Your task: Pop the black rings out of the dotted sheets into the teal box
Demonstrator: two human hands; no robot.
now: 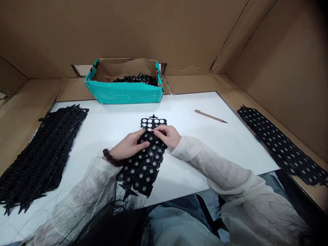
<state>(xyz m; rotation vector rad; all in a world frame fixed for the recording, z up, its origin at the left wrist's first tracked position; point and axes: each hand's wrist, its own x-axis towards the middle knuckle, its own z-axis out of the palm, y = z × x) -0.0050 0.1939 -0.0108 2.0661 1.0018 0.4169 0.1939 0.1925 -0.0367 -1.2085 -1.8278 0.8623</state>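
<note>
A long black sheet (143,164) punched with rows of round rings lies on the white table top (110,126), running from the near edge toward the middle. My left hand (128,147) rests on the sheet's upper left part, fingers curled and pressing down, a dark bead bracelet (110,158) on its wrist. My right hand (167,135) sits on the sheet's upper right, fingertips pinched at a ring near the far end. Past both hands the sheet's far end (153,122) shows empty holes.
A teal-sided cardboard box (124,92) holding small black pieces stands at the back. A thick pile of black sheets (43,153) covers the left side. Punched black strips (282,145) lie along the right ledge. A thin wooden stick (210,116) lies right of centre. Cardboard walls surround the table.
</note>
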